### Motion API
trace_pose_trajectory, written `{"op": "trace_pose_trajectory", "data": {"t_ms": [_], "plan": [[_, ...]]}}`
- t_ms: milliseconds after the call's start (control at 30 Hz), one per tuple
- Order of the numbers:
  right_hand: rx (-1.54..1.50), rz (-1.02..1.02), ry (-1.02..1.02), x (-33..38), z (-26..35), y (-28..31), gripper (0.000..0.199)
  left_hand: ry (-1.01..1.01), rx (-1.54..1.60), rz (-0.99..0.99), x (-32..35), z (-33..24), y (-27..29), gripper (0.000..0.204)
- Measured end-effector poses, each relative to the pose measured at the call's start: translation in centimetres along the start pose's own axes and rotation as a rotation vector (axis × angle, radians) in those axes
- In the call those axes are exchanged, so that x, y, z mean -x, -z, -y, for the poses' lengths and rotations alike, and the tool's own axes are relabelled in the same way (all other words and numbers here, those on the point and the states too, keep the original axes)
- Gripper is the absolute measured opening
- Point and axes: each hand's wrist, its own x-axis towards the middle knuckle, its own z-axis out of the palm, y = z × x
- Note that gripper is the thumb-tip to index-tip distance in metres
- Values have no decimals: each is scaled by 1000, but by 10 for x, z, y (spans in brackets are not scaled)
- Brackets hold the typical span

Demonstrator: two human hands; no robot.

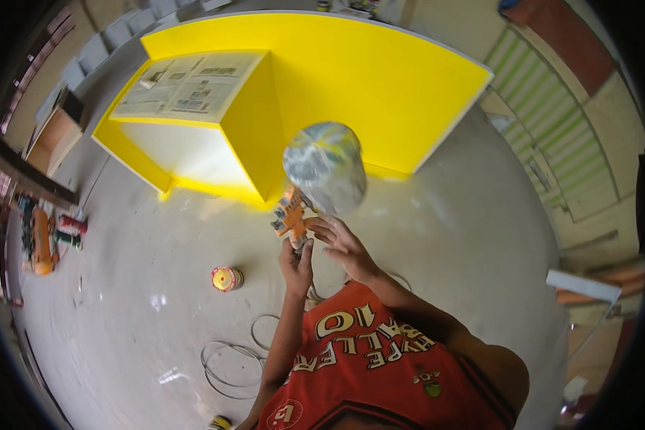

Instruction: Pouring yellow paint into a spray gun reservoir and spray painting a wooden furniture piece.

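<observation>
My left hand is wrapped around the lower part of an orange, paint-stained spray gun. A large grey paint cup, smeared with yellow and green, sits at the gun's far right side. My right hand is beside the gun with fingers stretched out, their tips close to its body and below the cup; whether they touch is unclear. Beyond the gun stands a large yellow-painted piece of furniture. Newspaper sheets lie over its box-shaped part, whose front panel is partly white.
A round paint can stands on the grey floor left of me. A thin hose lies coiled nearby, with another can at the lower edge. An orange machine is at far left; a green-striped panel leans at right.
</observation>
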Motion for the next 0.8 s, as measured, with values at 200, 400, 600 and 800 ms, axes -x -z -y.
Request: {"op": "trace_pose_trajectory", "data": {"t_ms": [200, 400, 600, 800], "plan": [[619, -138, 43, 18, 16, -55, 87, -154, -314, -57, 30, 21, -14, 20], [531, -610, 52, 20, -5, -49, 48, -64, -221, 255, 63, 38, -27, 57], [354, -779, -86, 30, -16, -35, 33, -138, -123, 319, 80, 54, -32, 40], [351, -722, -68, 31, 17, -28, 27, -56, -100, 419, 80, 99, -14, 39]]}}
